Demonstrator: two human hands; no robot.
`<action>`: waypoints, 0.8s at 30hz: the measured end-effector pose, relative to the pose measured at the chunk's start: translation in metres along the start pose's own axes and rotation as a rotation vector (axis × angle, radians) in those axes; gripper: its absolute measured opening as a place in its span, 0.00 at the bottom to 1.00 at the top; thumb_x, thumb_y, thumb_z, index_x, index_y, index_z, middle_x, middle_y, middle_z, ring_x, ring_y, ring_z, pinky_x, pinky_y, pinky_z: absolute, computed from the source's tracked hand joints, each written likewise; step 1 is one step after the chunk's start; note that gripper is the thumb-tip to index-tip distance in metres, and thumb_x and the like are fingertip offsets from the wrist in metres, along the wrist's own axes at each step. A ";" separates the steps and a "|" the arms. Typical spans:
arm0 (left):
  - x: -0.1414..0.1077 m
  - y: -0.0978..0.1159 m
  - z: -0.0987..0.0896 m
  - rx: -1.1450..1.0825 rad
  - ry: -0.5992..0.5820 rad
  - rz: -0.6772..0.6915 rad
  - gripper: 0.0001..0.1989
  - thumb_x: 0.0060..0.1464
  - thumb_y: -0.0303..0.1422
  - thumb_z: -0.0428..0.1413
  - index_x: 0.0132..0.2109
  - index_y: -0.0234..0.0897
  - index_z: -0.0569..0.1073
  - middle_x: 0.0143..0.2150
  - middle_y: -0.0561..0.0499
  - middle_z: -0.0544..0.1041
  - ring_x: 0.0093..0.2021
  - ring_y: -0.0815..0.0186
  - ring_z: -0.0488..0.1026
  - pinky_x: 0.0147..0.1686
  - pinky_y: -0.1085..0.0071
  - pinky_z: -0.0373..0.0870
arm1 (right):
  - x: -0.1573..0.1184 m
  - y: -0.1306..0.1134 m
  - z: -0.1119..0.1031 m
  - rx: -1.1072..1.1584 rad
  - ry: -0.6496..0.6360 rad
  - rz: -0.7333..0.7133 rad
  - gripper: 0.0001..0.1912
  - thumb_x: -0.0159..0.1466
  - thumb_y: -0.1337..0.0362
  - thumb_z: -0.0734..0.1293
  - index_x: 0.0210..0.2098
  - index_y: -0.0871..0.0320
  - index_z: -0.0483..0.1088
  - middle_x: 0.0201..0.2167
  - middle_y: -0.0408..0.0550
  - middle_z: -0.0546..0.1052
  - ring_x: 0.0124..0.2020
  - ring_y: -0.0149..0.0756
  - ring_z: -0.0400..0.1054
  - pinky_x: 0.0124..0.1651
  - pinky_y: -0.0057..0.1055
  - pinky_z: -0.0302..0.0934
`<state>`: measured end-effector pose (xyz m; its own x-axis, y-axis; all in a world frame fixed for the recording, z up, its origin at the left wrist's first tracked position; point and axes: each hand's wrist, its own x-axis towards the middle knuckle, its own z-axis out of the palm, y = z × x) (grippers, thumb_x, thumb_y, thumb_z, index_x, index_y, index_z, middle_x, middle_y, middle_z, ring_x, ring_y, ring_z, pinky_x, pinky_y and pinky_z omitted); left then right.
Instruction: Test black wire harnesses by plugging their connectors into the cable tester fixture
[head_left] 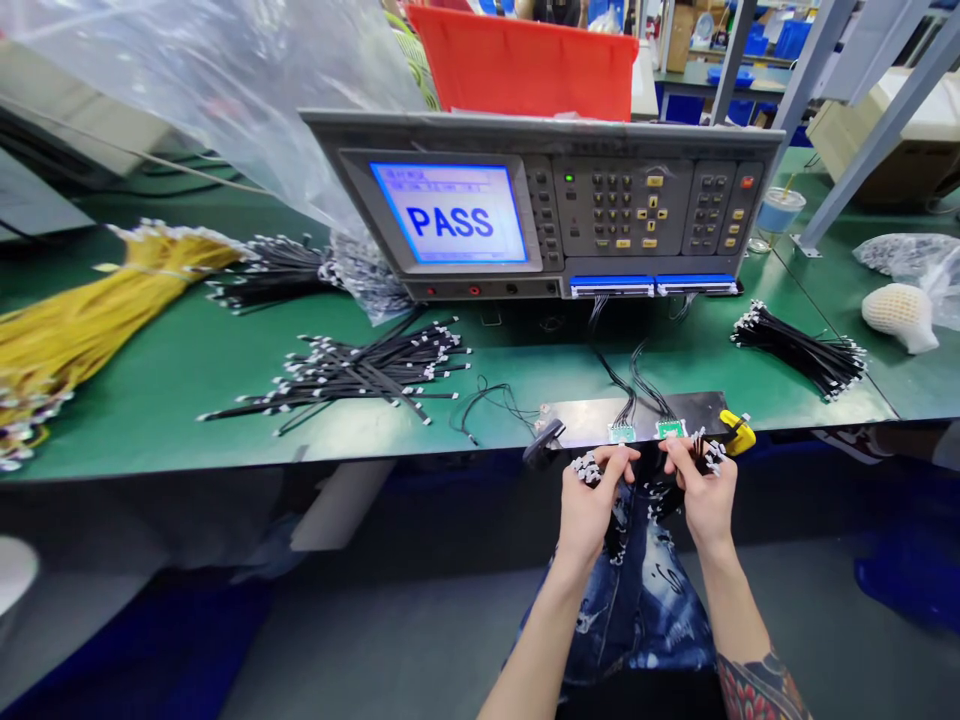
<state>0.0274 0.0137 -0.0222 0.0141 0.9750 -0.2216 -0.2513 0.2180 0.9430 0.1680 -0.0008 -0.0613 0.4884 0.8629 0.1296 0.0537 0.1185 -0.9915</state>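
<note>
White connectors (587,468), within curled fingers (616,466) (left hand (589,505))

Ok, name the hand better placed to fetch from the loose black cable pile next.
Probably the left hand: it is nearer the loose black cable pile, though both it and the right hand hold white-tipped cables.

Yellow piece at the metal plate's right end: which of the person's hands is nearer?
Right. The right hand is just below and slightly left of the yellow piece in the picture; the left hand is farther off to the left.
</note>
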 end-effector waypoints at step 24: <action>0.001 -0.009 0.004 0.120 0.092 0.116 0.17 0.56 0.45 0.65 0.27 0.37 0.82 0.22 0.50 0.77 0.27 0.63 0.75 0.29 0.69 0.70 | -0.002 0.001 -0.002 0.062 0.006 0.062 0.14 0.63 0.54 0.76 0.32 0.60 0.82 0.20 0.42 0.74 0.19 0.30 0.63 0.25 0.29 0.59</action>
<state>0.0334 0.0132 -0.0299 -0.0980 0.9871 -0.1266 -0.1288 0.1135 0.9852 0.1687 -0.0028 -0.0624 0.4945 0.8665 0.0678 -0.0306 0.0953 -0.9950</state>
